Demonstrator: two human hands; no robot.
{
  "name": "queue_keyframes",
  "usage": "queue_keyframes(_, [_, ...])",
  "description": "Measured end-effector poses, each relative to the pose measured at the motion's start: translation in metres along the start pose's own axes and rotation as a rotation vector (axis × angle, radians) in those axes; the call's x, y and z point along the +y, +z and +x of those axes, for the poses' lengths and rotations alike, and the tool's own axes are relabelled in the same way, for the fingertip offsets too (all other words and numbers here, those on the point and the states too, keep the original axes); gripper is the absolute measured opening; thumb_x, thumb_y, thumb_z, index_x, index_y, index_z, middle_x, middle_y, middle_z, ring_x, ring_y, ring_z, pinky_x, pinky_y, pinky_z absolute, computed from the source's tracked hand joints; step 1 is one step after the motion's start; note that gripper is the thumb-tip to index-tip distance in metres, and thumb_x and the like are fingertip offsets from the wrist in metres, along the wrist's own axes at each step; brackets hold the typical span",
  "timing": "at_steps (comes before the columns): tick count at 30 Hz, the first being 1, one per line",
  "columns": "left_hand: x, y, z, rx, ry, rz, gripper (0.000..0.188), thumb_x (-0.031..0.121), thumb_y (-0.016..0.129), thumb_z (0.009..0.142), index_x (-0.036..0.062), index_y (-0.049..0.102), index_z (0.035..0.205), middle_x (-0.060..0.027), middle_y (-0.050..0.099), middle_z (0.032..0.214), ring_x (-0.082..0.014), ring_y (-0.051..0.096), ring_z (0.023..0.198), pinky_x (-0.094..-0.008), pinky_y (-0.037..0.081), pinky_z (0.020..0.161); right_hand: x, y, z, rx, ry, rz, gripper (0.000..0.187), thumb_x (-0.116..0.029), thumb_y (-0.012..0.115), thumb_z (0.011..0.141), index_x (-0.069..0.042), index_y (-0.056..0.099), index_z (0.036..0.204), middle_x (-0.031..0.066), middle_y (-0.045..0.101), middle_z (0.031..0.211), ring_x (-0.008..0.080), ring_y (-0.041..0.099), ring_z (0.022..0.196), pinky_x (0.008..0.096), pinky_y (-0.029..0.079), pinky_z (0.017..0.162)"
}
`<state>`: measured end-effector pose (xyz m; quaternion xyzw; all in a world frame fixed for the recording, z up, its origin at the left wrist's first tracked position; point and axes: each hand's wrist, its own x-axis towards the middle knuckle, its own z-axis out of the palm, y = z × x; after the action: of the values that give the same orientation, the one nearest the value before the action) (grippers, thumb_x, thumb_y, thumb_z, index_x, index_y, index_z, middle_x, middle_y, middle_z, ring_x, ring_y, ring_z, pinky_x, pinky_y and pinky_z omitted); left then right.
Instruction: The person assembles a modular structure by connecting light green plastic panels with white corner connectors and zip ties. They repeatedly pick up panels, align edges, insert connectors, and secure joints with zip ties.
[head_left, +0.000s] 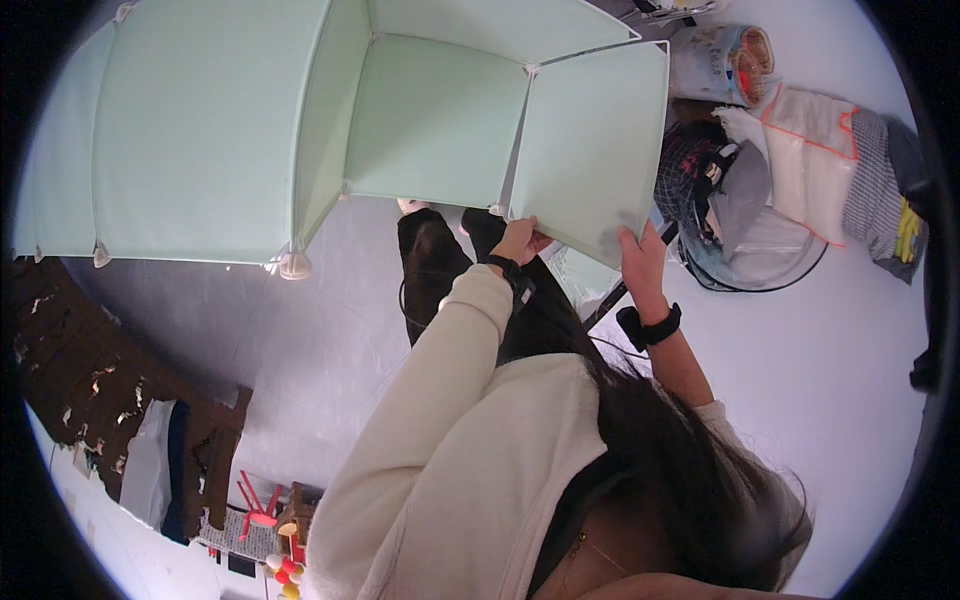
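Note:
A pale green panel (pixel 590 150) with a thin white frame stands out from the right end of a cube shelf unit (pixel 200 130) made of like panels. My left hand (pixel 523 243) grips this panel's near left corner, its fingers bent around the edge. At the near right corner, my right hand (pixel 643 258) pinches the same panel, thumb on the face. A white corner connector (pixel 497 209) sits just beside my left hand. Another connector (pixel 295 265) caps the unit's near lower corner. The fingers behind the panel are hidden.
On the right lie a round clear-sided bag (pixel 745 255), dark clothing (pixel 692 165), a white package with orange edging (pixel 812 150) and a printed clear tub (pixel 722 65). A brown mat-like strip (pixel 90 370) curves along the left. Red and yellow decorations (pixel 285 565) are at the lower left.

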<state>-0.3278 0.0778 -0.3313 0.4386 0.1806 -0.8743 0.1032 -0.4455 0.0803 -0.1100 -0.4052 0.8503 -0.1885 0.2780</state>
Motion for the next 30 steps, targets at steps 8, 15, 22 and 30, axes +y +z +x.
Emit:
queue_keyframes(8, [-0.005, -0.009, 0.024, 0.06, 0.017, -0.07, 0.019, 0.016, 0.043, 0.096, 0.0014, 0.054, 0.102, -0.0098, 0.059, 0.093, -0.0236, 0.06, 0.081, -0.0374, 0.052, 0.071, -0.003, 0.019, -0.01, 0.015, -0.04, -0.03, 0.029, -0.016, 0.051, 0.088, 0.004, 0.055, 0.11, 0.0266, 0.063, 0.089, 0.0406, 0.064, 0.082, 0.0425, 0.049, 0.069])
queue_keyframes(15, [-0.007, -0.016, 0.022, 0.1, 0.137, -0.1, 0.014, 0.017, 0.049, 0.094, 0.0048, 0.053, 0.098, -0.0064, 0.055, 0.091, -0.0214, 0.056, 0.079, -0.0377, 0.049, 0.069, -0.004, 0.035, -0.018, -0.01, -0.025, -0.034, 0.027, -0.014, 0.052, 0.087, 0.003, 0.054, 0.108, 0.0256, 0.064, 0.089, 0.0404, 0.064, 0.081, 0.0421, 0.049, 0.068])
queue_keyframes(22, [-0.006, -0.014, 0.013, 0.17, 0.162, -0.155, 0.014, 0.018, 0.051, 0.094, 0.0045, 0.053, 0.096, -0.0057, 0.053, 0.086, -0.0211, 0.055, 0.076, -0.0379, 0.048, 0.064, -0.012, 0.038, -0.017, -0.011, 0.006, 0.001, 0.027, -0.013, 0.052, 0.087, 0.004, 0.054, 0.108, 0.0249, 0.064, 0.09, 0.0391, 0.064, 0.082, 0.0406, 0.049, 0.069])
queue_keyframes(30, [-0.007, -0.022, 0.02, 0.197, 0.162, -0.185, 0.012, 0.015, 0.051, 0.092, 0.0031, 0.055, 0.091, -0.0071, 0.054, 0.08, -0.0229, 0.055, 0.069, -0.0391, 0.047, 0.06, -0.015, 0.047, -0.02, -0.032, 0.007, -0.063, 0.029, -0.011, 0.052, 0.087, 0.005, 0.053, 0.11, 0.0261, 0.064, 0.09, 0.0402, 0.064, 0.083, 0.0415, 0.049, 0.07])
